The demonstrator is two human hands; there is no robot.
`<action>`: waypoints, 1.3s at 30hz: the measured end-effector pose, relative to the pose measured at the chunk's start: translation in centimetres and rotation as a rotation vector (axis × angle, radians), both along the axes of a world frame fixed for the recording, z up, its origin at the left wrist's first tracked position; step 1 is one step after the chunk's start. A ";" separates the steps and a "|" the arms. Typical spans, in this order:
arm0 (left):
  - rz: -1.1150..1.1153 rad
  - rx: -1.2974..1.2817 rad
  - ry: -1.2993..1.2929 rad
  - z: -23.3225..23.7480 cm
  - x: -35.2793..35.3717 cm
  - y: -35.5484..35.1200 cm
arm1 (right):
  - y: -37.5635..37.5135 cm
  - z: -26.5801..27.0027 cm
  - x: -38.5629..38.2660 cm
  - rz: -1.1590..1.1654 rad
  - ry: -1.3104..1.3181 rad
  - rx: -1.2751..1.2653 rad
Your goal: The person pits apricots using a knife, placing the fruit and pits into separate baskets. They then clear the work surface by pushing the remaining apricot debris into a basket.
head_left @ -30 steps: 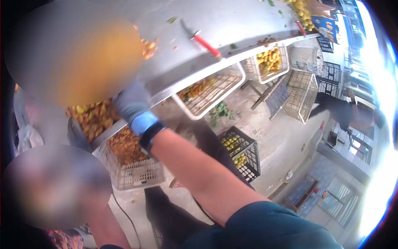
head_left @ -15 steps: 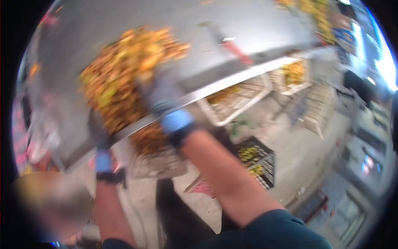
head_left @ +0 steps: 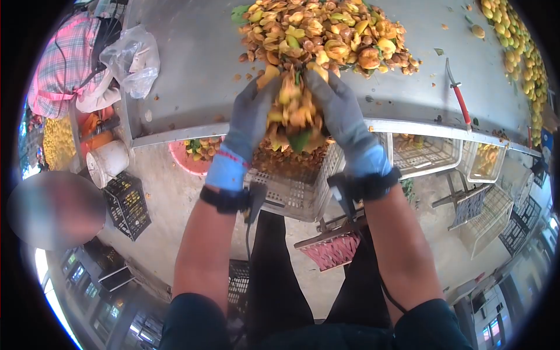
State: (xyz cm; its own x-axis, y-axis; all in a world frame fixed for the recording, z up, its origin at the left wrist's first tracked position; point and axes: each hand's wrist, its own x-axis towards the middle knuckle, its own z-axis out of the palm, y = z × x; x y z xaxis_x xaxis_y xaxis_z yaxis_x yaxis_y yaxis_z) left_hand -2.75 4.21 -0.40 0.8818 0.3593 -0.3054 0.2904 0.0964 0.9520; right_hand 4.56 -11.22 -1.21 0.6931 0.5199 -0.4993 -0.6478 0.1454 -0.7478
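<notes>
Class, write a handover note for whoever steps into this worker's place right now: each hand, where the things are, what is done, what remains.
Left hand: gloved, cupped against a handful of scraps at the table edge.
Right hand: gloved, pressing the same handful from the other side.
Things: main pile lies on the table just beyond the hands; the white crate sits below the edge, under the hands.
Done: the crate already holds some scraps.
Left: a large pile remains on the table.
</notes>
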 end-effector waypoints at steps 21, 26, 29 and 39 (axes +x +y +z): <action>-0.105 0.822 -0.159 -7.8 14.7 8.4 | -8.0 -7.9 17.7 0.008 -1.254 -0.660; -0.278 0.420 -0.389 -8.0 12.9 4.0 | -2.6 -7.1 13.8 0.034 -0.809 -0.166; -0.187 0.086 0.012 -6.1 11.0 2.8 | -1.5 -6.3 10.5 0.104 -0.701 -0.076; -0.239 0.272 -0.007 -1.5 -0.7 2.9 | -0.5 -1.4 2.1 0.336 -0.295 -0.053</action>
